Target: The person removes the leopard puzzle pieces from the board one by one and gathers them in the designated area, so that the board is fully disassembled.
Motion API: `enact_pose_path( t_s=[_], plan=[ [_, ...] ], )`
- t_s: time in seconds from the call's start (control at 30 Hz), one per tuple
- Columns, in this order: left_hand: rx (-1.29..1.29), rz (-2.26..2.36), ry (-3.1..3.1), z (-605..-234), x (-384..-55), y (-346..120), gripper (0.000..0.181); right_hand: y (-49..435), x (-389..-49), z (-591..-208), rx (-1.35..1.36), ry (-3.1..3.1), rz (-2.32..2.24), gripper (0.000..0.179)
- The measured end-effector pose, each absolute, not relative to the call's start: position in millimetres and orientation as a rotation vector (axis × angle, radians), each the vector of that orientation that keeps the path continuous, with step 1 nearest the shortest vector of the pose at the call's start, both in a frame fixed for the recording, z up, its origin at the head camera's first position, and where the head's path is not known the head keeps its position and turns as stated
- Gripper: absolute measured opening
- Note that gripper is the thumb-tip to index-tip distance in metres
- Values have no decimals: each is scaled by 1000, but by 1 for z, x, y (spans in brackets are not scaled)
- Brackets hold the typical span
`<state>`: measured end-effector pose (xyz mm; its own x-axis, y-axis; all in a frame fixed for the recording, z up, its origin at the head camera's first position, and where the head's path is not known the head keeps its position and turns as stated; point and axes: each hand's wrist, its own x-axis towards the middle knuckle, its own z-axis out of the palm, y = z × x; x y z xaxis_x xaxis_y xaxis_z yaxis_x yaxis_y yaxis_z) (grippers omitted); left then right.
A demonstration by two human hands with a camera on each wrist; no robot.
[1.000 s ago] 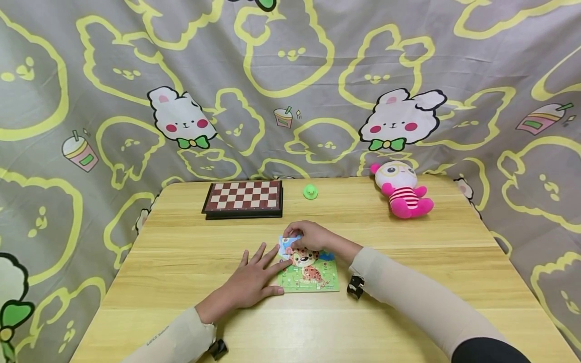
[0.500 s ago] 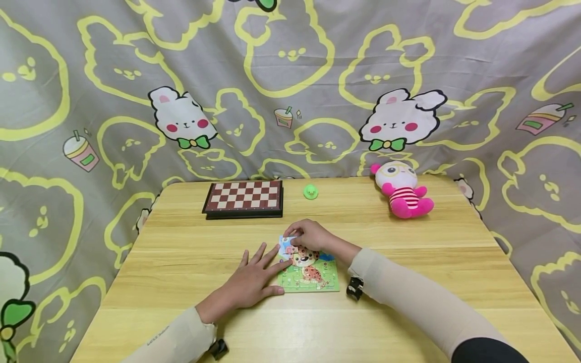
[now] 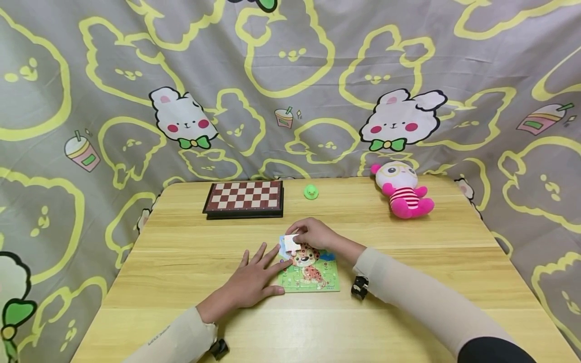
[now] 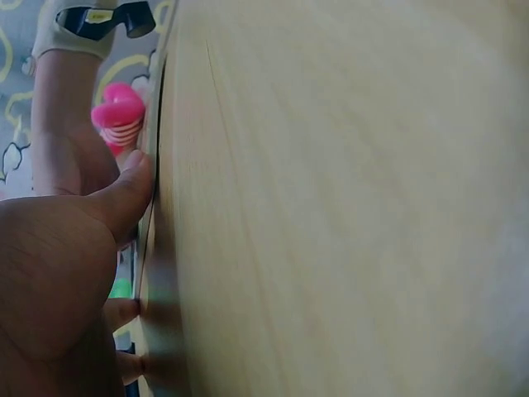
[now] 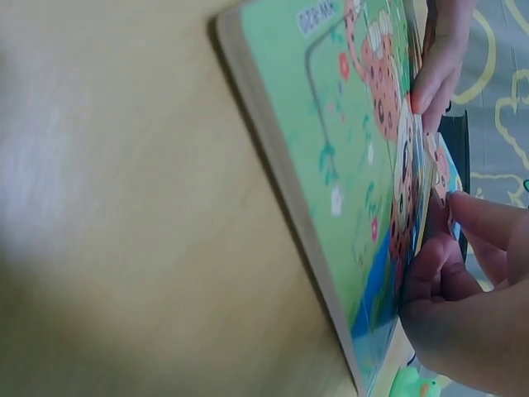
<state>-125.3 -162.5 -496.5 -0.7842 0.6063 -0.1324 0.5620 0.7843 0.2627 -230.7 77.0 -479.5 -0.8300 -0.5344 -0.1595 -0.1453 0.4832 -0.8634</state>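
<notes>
A jigsaw puzzle board (image 3: 317,282) with a spotted leopard cub on green grass lies on the table. My right hand (image 3: 316,233) is over its far left corner and pinches a puzzle piece (image 3: 292,243) between thumb and fingers. The piece is tilted up off the board, its pale side showing in the head view; the right wrist view shows its printed face (image 5: 442,165). My left hand (image 3: 251,283) rests with fingers spread, fingertips and thumb on the board's left edge. In the left wrist view that hand (image 4: 54,273) hides most of the board.
Behind the puzzle sit a folded chessboard box (image 3: 245,196) at left and a small green duck toy (image 3: 310,192). A pink and white plush toy (image 3: 404,194) leans at the back right. A patterned curtain (image 3: 254,126) hangs behind the wooden table (image 3: 181,262).
The right hand has lifted the puzzle piece from the far left corner and tipped it, so its pale side now shows. The left hand has stayed in place.
</notes>
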Motion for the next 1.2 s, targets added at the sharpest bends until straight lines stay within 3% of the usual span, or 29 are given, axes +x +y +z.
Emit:
enact_pose_path(
  t_s=[1.2],
  plan=[
    [899,302,2753,-494,-124,-162,68,143,-233,-482,-549,2325,-1352,23]
  ],
)
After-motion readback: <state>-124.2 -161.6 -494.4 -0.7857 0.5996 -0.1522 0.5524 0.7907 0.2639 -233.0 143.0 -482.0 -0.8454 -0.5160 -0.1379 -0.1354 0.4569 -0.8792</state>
